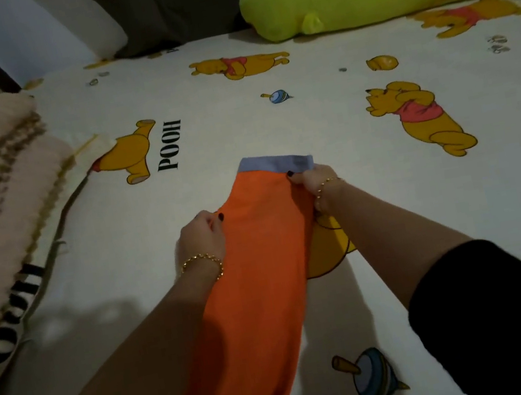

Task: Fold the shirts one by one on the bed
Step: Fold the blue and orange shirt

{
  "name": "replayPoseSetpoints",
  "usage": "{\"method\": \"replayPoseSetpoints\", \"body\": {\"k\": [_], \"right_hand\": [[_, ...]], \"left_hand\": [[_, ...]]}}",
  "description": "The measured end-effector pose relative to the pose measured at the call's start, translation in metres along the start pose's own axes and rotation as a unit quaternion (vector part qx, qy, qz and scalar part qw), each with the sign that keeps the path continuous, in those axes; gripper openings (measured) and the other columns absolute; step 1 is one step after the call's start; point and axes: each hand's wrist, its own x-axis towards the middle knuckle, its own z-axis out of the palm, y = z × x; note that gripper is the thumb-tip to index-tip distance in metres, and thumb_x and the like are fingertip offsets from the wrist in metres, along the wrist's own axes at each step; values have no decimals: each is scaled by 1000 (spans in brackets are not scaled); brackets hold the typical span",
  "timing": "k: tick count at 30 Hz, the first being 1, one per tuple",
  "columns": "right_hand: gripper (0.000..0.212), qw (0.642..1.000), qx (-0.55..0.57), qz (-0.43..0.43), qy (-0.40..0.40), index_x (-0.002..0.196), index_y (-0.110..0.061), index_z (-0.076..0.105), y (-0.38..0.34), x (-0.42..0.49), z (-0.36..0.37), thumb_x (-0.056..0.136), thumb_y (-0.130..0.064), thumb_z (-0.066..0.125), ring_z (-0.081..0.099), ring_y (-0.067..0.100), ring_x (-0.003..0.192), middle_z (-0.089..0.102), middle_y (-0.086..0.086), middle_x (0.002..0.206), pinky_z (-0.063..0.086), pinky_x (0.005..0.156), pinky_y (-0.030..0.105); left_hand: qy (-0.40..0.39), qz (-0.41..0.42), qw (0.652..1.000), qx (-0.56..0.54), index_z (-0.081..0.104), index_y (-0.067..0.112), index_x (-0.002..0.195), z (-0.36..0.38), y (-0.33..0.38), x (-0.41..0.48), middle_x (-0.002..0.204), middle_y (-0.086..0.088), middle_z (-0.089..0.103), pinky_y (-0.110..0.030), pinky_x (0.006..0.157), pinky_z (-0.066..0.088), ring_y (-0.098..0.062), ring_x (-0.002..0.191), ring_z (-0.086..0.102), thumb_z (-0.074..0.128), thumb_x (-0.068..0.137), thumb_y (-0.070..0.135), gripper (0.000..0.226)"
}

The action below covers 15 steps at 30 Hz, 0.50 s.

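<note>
Orange shirt [257, 267] between hands, long axis pointing away; left hand [202, 239] grips left edge, right hand [314, 184] pinches right edge farther out (nearer blue band [275, 163]).

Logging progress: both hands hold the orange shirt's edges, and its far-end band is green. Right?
No: the head view shows the band at the far end of the orange shirt is pale blue, not green. The left hand and right hand do hold its edges.
</note>
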Motion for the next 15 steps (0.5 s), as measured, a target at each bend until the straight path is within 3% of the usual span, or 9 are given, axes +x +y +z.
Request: {"method": "replayPoseSetpoints", "body": {"k": [3,6,8,10,13,15], "right_hand": [[23,998,26,-60,17,111,5,62,-25,3,3,88,0,57,50,20,58,55,7,69,41,51,24],[20,998,45,-51,15,107,3,62,-24,8,3,89,-7,61,51,19,59,58,8,76,41,48,21],[19,997,83,5,-3,95,-6,61,-8,12,-1,85,-20,70,61,27,79,64,14,95,54,66,36],[21,991,123,45,-32,87,-8,60,5,12,-7,83,-25,73,62,31,87,63,16,94,55,75,52],[20,986,148,60,-41,88,-4,59,9,2,-17,86,-21,70,63,25,77,63,12,84,59,56,35],[19,987,133,65,-55,98,-3,60,13,-15,-28,91,-21,63,64,17,74,65,8,87,58,52,25]], "left_hand": [[64,25,997,-33,61,14,94,-3,10,16,81,-9,65,-36,68,52,-27,74,61,46,98,26,20],[59,20,998,-25,60,14,97,2,12,24,83,-9,65,-35,69,51,-27,76,60,45,98,28,20],[26,-3,1000,-4,61,13,101,9,7,20,92,-12,68,-38,75,52,-29,83,62,49,96,30,22],[10,-18,1000,2,60,10,109,15,0,13,100,-13,67,-39,80,52,-29,91,63,51,95,35,31],[-12,-24,1000,-14,57,8,116,9,0,8,111,-12,63,-38,86,50,-29,100,60,53,93,38,38],[-27,-17,999,6,52,8,119,2,0,0,118,-14,54,-41,88,48,-30,106,55,56,91,37,41]]}}
